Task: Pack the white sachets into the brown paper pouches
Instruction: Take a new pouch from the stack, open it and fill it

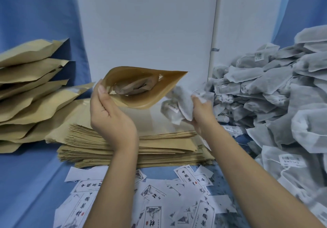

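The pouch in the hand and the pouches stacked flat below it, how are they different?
The held pouch, in the left hand, gapes open; the stacked pouches lie flat. The held pouch has sachets inside; the stacked pouches look empty. Both are brown paper.

Head-worn view, forward and down (close)

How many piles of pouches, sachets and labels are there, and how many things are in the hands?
Pouch piles: 2, filled pile and flat stack
Sachet heaps: 1
Label spreads: 1
Held pouches: 1, in the left hand
Held sachet bunches: 1, in the right hand
Total: 6
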A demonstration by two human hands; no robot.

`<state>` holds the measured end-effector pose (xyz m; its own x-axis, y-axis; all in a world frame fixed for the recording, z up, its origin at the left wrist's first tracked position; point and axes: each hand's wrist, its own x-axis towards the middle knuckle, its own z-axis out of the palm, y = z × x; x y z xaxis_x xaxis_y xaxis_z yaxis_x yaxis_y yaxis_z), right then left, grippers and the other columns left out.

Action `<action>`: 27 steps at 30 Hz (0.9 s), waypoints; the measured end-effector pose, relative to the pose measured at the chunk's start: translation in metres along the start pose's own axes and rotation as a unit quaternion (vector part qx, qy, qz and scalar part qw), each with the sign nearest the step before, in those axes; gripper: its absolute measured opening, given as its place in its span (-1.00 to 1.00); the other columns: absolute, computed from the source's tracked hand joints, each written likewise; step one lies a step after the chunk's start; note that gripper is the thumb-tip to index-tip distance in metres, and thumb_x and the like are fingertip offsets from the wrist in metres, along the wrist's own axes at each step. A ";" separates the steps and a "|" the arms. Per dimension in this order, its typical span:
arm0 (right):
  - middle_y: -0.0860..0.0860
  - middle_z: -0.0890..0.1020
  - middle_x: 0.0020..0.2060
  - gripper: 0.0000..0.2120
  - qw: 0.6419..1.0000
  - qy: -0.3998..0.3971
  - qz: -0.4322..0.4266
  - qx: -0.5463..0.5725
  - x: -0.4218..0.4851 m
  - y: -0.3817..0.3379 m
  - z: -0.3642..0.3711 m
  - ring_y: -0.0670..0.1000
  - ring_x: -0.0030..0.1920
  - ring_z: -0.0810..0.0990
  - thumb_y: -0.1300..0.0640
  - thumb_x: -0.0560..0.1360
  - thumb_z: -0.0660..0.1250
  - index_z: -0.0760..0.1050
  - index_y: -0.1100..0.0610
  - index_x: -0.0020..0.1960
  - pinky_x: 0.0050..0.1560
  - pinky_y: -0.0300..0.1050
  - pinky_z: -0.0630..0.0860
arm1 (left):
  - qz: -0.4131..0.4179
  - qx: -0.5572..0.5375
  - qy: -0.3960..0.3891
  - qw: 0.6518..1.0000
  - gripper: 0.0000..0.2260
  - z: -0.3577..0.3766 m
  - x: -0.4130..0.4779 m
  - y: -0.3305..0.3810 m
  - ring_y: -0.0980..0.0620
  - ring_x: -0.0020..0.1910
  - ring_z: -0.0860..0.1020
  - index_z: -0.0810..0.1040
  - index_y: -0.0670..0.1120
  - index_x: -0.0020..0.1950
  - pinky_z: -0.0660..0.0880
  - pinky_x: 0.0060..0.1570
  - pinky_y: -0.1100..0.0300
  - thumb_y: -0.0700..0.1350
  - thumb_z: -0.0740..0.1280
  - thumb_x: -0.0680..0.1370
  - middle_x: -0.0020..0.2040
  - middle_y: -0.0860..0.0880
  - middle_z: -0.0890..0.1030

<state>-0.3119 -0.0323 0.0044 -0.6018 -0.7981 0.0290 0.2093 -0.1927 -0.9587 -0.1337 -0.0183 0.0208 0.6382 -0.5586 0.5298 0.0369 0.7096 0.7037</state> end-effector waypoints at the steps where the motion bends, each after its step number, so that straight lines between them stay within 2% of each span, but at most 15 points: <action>1: 0.15 0.52 0.20 -0.53 0.998 -0.044 0.036 -0.015 -0.006 0.001 0.001 0.11 -0.07 0.62 0.09 0.62 0.20 0.14 0.04 0.47 -0.14 0.10 0.63 | 0.001 0.002 0.001 1.000 -0.66 0.000 0.002 -0.001 -0.12 0.03 0.53 0.54 -0.34 0.17 0.45 0.05 0.21 -0.12 0.11 0.66 0.04 -0.30 0.61; 2: 0.16 0.54 0.19 -0.52 0.993 -0.094 0.060 -0.043 -0.012 0.003 0.002 0.07 -0.20 0.63 0.14 0.62 0.19 0.13 -0.01 0.49 -0.28 -0.01 0.62 | 0.005 0.004 0.000 1.000 -0.66 -0.001 0.004 -0.002 -0.13 0.03 0.54 0.54 -0.34 0.16 0.45 0.05 0.20 -0.12 0.11 0.66 0.03 -0.30 0.61; 3: 0.18 0.57 0.18 -0.57 0.984 -0.148 0.073 -0.066 -0.018 0.004 0.001 0.05 -0.26 0.63 0.18 0.63 0.18 0.21 0.00 0.47 -0.37 -0.11 0.57 | 0.011 0.006 -0.003 1.000 -0.66 -0.001 0.006 -0.004 -0.13 0.04 0.55 0.55 -0.33 0.16 0.45 0.05 0.21 -0.12 0.11 0.65 0.04 -0.28 0.62; 5: 0.20 0.64 0.07 -0.73 0.957 -0.261 0.108 -0.063 -0.024 0.003 -0.003 0.06 -0.19 0.64 0.24 0.62 0.16 0.47 0.15 0.29 -0.32 -0.16 0.53 | 0.020 0.021 -0.013 1.000 -0.67 -0.002 0.008 -0.010 -0.10 0.05 0.55 0.55 -0.33 0.16 0.43 0.05 0.26 -0.12 0.11 0.65 0.05 -0.25 0.63; 7: 0.16 0.67 -0.14 -0.79 0.920 -0.360 0.154 -0.018 -0.032 0.000 -0.010 0.03 -0.22 0.66 0.30 0.57 0.18 0.57 0.21 0.08 -0.28 -0.19 0.57 | 0.026 0.052 -0.033 0.998 -0.67 -0.004 0.008 -0.018 -0.10 0.08 0.55 0.56 -0.30 0.17 0.41 0.05 0.28 -0.12 0.12 0.65 0.07 -0.22 0.62; 10: 0.09 0.67 -0.29 -0.78 0.893 -0.420 0.159 0.022 -0.042 -0.005 -0.014 -0.02 -0.31 0.66 0.27 0.44 0.24 0.67 0.17 -0.14 -0.32 -0.23 0.58 | 0.039 0.073 -0.090 0.993 -0.71 -0.008 0.002 -0.031 0.12 0.15 0.50 0.55 -0.22 0.22 0.34 0.12 0.49 -0.12 0.12 0.65 0.17 -0.06 0.58; 11: 0.08 0.67 -0.30 -0.79 0.892 -0.420 0.163 0.037 -0.045 -0.008 -0.012 -0.03 -0.32 0.66 0.24 0.42 0.25 0.67 0.16 -0.18 -0.32 -0.24 0.58 | 0.043 0.078 -0.108 0.990 -0.71 -0.009 -0.002 -0.035 0.20 0.15 0.46 0.54 -0.20 0.24 0.29 0.13 0.54 -0.13 0.13 0.65 0.18 -0.03 0.56; 14: 0.09 0.66 -0.19 -0.82 0.910 -0.377 0.169 0.023 -0.047 -0.013 0.000 -0.02 -0.21 0.64 0.17 0.41 0.31 0.58 0.23 -0.04 -0.21 -0.21 0.60 | 0.056 0.087 -0.149 0.983 -0.72 -0.011 -0.015 -0.044 0.30 0.13 0.41 0.54 -0.19 0.25 0.24 0.13 0.61 -0.13 0.14 0.65 0.15 0.02 0.53; 16: 0.15 0.63 -0.10 -0.86 0.939 -0.307 0.152 -0.038 -0.045 -0.013 0.008 0.05 -0.13 0.62 0.22 0.51 0.29 0.55 0.25 0.02 -0.10 -0.12 0.59 | 0.062 0.098 -0.167 0.979 -0.71 -0.013 -0.023 -0.047 0.28 0.13 0.43 0.54 -0.16 0.26 0.27 0.10 0.61 -0.10 0.14 0.64 0.16 0.02 0.53; 18: 0.18 0.60 -0.14 -0.84 0.957 -0.244 0.155 -0.039 -0.046 -0.012 0.015 0.11 -0.17 0.61 0.23 0.56 0.19 0.52 0.26 -0.01 -0.12 -0.03 0.58 | 0.061 0.107 -0.180 0.976 -0.71 -0.014 -0.028 -0.048 0.18 0.17 0.46 0.53 -0.14 0.27 0.29 0.12 0.58 -0.09 0.14 0.64 0.20 -0.03 0.55; 21: 0.16 0.60 -0.22 -0.80 0.942 -0.271 0.195 0.029 -0.051 -0.019 0.017 0.10 -0.27 0.62 0.16 0.52 0.18 0.52 0.27 -0.04 -0.26 -0.10 0.61 | 0.061 0.105 -0.185 0.975 -0.69 -0.016 -0.031 -0.047 0.15 0.18 0.47 0.53 -0.14 0.27 0.31 0.14 0.52 -0.06 0.13 0.64 0.20 -0.06 0.57; 24: 0.15 0.64 -0.22 -0.88 0.932 -0.303 0.196 -0.004 -0.057 -0.023 0.017 0.08 -0.26 0.65 0.22 0.49 0.27 0.54 0.26 -0.08 -0.23 -0.09 0.63 | 0.051 0.097 -0.184 0.977 -0.69 -0.018 -0.029 -0.046 0.18 0.17 0.46 0.53 -0.15 0.27 0.33 0.15 0.50 -0.07 0.13 0.64 0.19 -0.05 0.57; 27: 0.18 0.62 -0.10 -0.94 0.960 -0.219 0.173 -0.009 -0.055 -0.021 0.023 0.10 -0.14 0.62 0.32 0.52 0.26 0.50 0.25 -0.03 -0.11 0.01 0.62 | 0.050 0.089 -0.193 0.976 -0.71 -0.018 -0.028 -0.042 0.06 0.21 0.50 0.54 -0.16 0.26 0.39 0.22 0.30 -0.09 0.14 0.64 0.18 -0.06 0.57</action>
<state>-0.2652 0.0022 0.0291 -0.1159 -0.9769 -0.1796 0.3223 0.1341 -0.9371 -0.1390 -0.0246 -0.0324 0.2931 -0.6349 0.7148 -0.1666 0.7023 0.6921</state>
